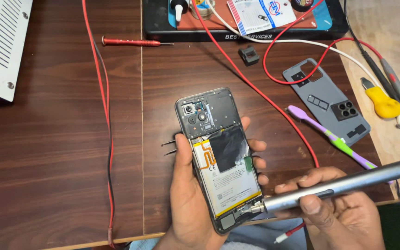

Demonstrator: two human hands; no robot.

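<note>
Opened smartphone (218, 157), back cover removed, at centre frame, lying tilted in the left hand (188, 194), whose thumb presses the left edge while the fingertips (257, 146) wrap the right edge; the grip is closed around the frame only, clear of the internals. Exposed are the camera modules at the upper end, a black shield patch, an orange flex strip and the pale battery (230, 185). The device appears light and rigid along its rim, but fragile inside: the battery is soft-walled and should not be pressed or pierced, and the flex strip tears easily, so the side rails are judged the safe place to hold. The right hand (334, 208), lower right, is closed around a grey pen-shaped electric screwdriver (343, 185), its tip touching the phone's lower right corner. Tweezer tips (168, 147) project from behind the left hand. On the dark wooden table (47, 162): the grey back cover (325, 99) with a black camera bezel at right, a purple-and-green brush (329, 136) just beside it, a red precision screwdriver (133, 42) at upper left, red wires (100, 92) crossing the surface, a yellow-handled tool (383, 102) and probe leads (396, 88) at far right, a black tray (246, 18) at top, and a white vented casing (1, 41) in the upper left corner.
</note>
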